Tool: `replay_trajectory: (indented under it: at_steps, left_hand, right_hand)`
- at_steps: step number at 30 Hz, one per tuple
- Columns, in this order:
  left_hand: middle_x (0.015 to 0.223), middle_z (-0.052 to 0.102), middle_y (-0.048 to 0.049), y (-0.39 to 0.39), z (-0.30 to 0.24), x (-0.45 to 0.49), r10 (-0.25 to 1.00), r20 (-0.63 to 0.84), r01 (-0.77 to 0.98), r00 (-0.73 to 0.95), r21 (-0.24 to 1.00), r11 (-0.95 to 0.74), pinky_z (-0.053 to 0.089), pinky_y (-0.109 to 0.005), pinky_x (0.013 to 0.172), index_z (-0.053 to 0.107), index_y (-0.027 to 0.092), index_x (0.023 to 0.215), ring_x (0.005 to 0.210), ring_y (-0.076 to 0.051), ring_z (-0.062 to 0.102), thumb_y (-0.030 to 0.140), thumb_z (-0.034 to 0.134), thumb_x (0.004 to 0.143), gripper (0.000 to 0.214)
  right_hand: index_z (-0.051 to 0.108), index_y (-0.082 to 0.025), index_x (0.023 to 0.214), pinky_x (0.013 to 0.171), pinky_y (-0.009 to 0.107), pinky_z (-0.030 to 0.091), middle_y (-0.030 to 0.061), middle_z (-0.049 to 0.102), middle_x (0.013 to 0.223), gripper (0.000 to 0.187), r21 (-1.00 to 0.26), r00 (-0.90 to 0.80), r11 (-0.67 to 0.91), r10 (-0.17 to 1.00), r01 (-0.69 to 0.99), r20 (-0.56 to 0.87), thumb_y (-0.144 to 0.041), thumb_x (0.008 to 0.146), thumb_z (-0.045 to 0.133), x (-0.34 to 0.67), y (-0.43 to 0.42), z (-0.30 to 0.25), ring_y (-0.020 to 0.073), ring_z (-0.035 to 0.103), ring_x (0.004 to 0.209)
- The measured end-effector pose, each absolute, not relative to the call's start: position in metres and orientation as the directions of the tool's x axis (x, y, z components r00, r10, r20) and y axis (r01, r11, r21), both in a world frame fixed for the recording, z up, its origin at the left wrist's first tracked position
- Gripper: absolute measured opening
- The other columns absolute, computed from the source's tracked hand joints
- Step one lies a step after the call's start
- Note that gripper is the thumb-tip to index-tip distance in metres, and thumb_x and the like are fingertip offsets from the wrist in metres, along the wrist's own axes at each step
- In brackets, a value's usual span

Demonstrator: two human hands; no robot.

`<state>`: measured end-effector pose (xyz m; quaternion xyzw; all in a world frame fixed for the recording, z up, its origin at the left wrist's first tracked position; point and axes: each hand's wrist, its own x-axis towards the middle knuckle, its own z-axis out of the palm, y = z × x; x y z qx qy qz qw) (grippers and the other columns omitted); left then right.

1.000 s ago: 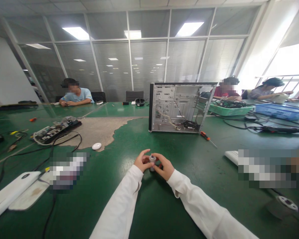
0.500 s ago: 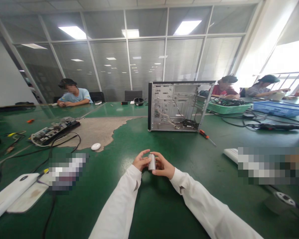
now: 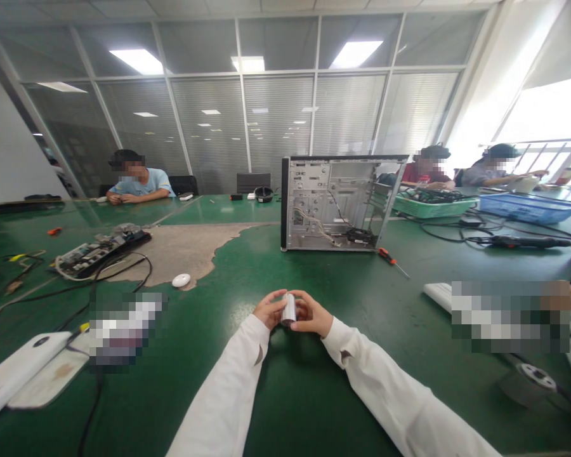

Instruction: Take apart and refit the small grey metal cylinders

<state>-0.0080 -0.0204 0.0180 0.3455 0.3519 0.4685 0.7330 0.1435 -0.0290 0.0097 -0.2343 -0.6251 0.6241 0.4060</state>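
Note:
A small silvery metal cylinder [image 3: 288,310] is held between my two hands, low over the green table; its exact kind is not clear. My left hand [image 3: 269,309] closes on its left side, with the thumb across the front. On the other side, my right hand [image 3: 316,315] curls round it, thumb near the bottom and index finger at the top. Some right-hand fingers are partly hidden behind the cylinder. Beyond my hands stands an opened computer case [image 3: 333,206], its inside and loose cables showing.
An orange-handled screwdriver [image 3: 393,261] lies by the case. At left are a board with parts [image 3: 99,251], black cables and a white oval thing [image 3: 181,280]. Green basket [image 3: 433,206] and blue basket [image 3: 530,209] stand at right. Several people sit around the table [image 3: 228,406].
The cylinder is tilted slightly more, and my left fingers have settled closer to its top. Both hands keep hold of it. The whole view has shifted very slightly.

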Motion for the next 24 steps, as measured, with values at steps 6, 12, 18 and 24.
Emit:
replay_trajectory:
  at_steps: [6,12,18,24]
  left_hand:
    - [0.069,0.059,-0.0043,-0.017,0.013,-0.009,0.912,-0.254,-0.403,0.322,0.835,0.375,0.043,-0.026,0.049,0.049,0.015,0.091,0.057,-0.015,0.057,0.025,0.064,0.057,0.039]
    - [0.069,0.059,-0.0038,-0.015,0.009,-0.010,0.908,-0.269,-0.396,0.320,0.833,0.386,0.043,-0.025,0.049,0.049,0.016,0.090,0.057,-0.015,0.056,0.026,0.064,0.056,0.038]
    - [0.070,0.060,-0.0040,-0.012,0.004,-0.012,0.900,-0.283,-0.377,0.332,0.835,0.401,0.044,-0.026,0.053,0.049,0.016,0.090,0.061,-0.016,0.058,0.028,0.062,0.058,0.036]
    - [0.060,0.057,0.0008,-0.016,0.012,-0.009,0.892,-0.319,-0.326,0.321,0.847,0.420,0.042,-0.021,0.044,0.048,0.018,0.089,0.048,-0.011,0.055,0.033,0.059,0.060,0.034]
  right_hand:
    - [0.036,-0.023,0.104,0.067,0.029,0.042,0.0039,0.047,0.096,0.061,-0.966,-0.574,0.103,0.787,-0.238,0.226,-0.026,0.052,0.067,0.147,-0.024,0.007,0.0122,0.051,0.078]
    - [0.038,-0.022,0.104,0.060,0.023,0.042,0.0053,0.045,0.101,0.058,-0.971,-0.551,0.160,0.802,-0.175,0.232,-0.026,0.054,0.066,0.146,-0.025,0.004,0.0111,0.051,0.077]
    - [0.037,-0.022,0.104,0.052,0.020,0.040,0.0057,0.046,0.100,0.062,-0.976,-0.486,0.206,0.847,-0.077,0.217,-0.027,0.050,0.068,0.140,-0.031,0.006,0.0113,0.050,0.074]
    - [0.044,-0.020,0.097,0.061,0.026,0.042,0.0037,0.049,0.094,0.055,-0.983,-0.444,0.140,0.878,-0.119,0.179,-0.026,0.048,0.068,0.142,-0.030,0.008,0.0114,0.051,0.073]
